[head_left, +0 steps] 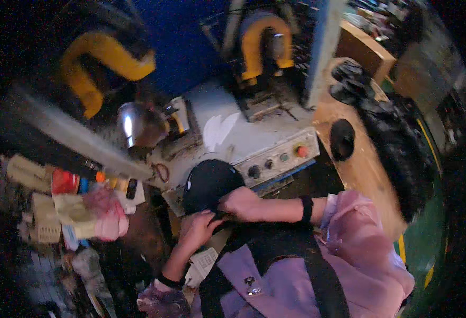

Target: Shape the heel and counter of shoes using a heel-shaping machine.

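A black cap [209, 180] with a rounded crown is in front of me, at the near edge of the grey machine table [222, 114]. My left hand [197, 230] grips its lower edge on the near left side, fingers curled in. Close beside it, my right hand [241, 204] is closed on the cap's near right edge. The fingertips of both hands are partly hidden against the dark fabric. Beyond the cap, a shiny metal dome [140, 124] stands on the machine at the left.
A control panel [283, 159] with a red button lies just right of the cap. Thick yellow hoses [267, 40] arch at the back. On the wooden table [370, 169] at right lie another black cap [342, 140] and a black pile [389, 143]. Cloths [92, 212] clutter the left.
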`<state>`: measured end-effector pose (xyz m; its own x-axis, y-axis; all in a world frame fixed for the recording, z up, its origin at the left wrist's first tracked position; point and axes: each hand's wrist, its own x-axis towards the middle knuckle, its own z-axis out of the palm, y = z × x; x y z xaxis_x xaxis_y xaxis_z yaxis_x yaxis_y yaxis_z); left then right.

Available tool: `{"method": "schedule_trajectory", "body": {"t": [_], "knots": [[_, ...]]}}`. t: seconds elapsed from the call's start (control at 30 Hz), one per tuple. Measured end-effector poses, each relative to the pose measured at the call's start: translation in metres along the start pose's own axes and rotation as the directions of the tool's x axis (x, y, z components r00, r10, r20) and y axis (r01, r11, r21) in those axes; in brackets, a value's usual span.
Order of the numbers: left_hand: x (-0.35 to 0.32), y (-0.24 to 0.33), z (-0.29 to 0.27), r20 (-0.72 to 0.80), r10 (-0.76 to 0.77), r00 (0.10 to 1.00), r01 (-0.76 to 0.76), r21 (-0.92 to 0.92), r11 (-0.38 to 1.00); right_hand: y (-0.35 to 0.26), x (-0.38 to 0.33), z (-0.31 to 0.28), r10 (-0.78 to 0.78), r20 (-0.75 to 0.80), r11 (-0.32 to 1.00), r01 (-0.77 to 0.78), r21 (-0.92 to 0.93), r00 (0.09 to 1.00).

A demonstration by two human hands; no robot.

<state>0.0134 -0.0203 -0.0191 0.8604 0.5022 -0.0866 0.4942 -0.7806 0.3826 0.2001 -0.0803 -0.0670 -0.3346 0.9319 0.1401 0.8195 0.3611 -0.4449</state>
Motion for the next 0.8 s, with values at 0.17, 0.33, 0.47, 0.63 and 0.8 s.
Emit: {"method": "schedule_trajectory", "body": {"t": [0.17,0.33,0.47,0.63,0.8], "knots": [[-0.004,-0.005,-0.020,-0.026,-0.029,0.999,0.027,-0.061,0.998,0.006,0.010,-0.037,-0.081,0.032,0.994,0.078,0.080,0.996],[-0.002,-0.027,-0.065,-0.031,-0.040,0.999,0.027,-0.344,0.938,0.004,0.044,-0.079,-0.081,0.033,0.908,0.061,0.413,0.996],[0.004,-0.037,-0.127,-0.044,-0.037,0.998,0.007,-0.551,0.835,-0.006,0.073,-0.123,-0.021,0.166,0.784,-0.087,0.614,0.986],[0.011,-0.049,-0.213,-0.219,-0.201,0.955,-0.021,-0.723,0.690,-0.009,0.120,-0.179,0.053,-0.035,0.384,0.012,0.923,0.998],[0.073,-0.077,-0.257,-0.426,-0.242,0.872,-0.314,-0.865,0.391,0.000,0.183,-0.215,0.216,-0.175,0.073,0.163,0.984,0.961]]}}
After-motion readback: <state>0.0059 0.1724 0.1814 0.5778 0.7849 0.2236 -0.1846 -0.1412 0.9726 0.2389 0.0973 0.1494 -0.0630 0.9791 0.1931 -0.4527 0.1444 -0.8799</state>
